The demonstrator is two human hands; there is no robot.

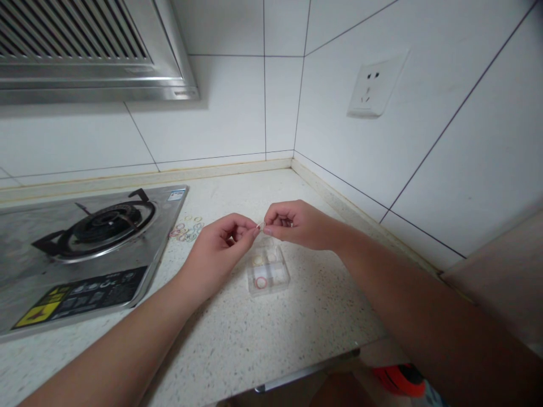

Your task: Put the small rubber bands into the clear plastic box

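My left hand and my right hand meet above a clear plastic box. Pinched between the fingertips of both is a small pale elastic band, partly covered by the fingers. Below them the divided box sits on the counter; a red band lies in a near compartment and a yellowish band in one farther back. Left of my left hand, several thin bands in mixed colours are scattered in a loose pile.
A gas stove with a black burner takes up the left side. Over it hangs a range hood. Tiled walls meet in the corner behind, and a socket is on the right wall. The speckled counter ends at the front.
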